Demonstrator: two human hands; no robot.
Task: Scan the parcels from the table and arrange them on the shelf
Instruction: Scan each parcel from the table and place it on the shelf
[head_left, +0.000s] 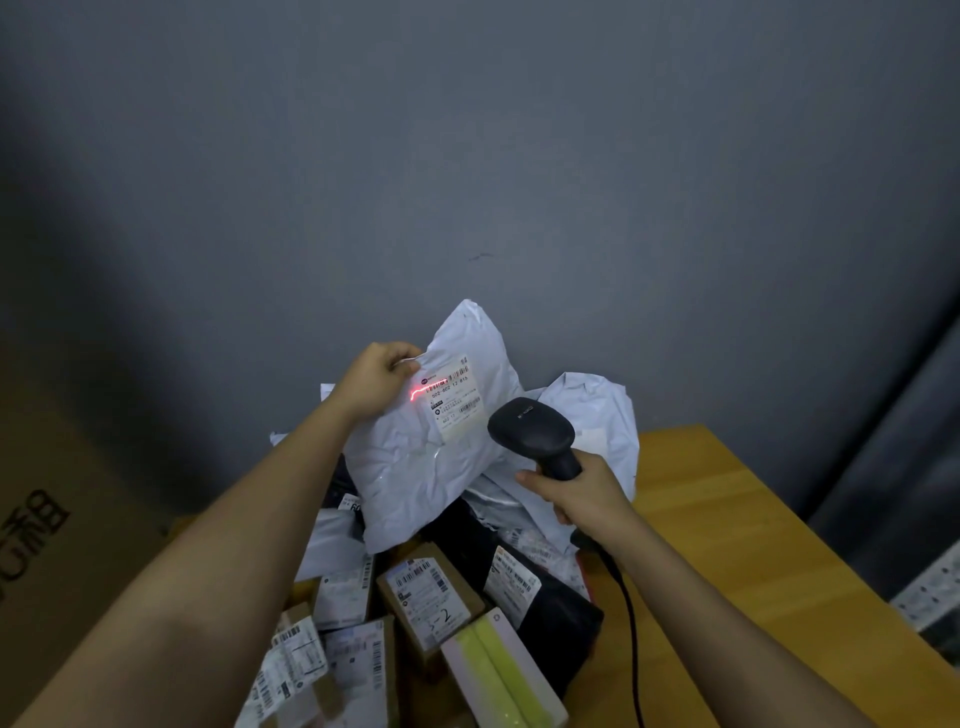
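My left hand (378, 378) grips the upper left corner of a white poly-bag parcel (415, 467) and holds it up, tilted, above the pile. Its shipping label (453, 396) faces me, and a red scanner line falls across the label's left end. My right hand (582, 493) grips the handle of a black barcode scanner (530, 430), whose head points at the label from the lower right. Its cable runs down over the wooden table (727, 545).
A heap of parcels covers the table's left part: brown boxes (431, 597), a black bag (524, 582), more white bags (597, 415), a white-and-yellow box (501, 670). A large cardboard box (57, 519) stands at left. A grey wall is behind.
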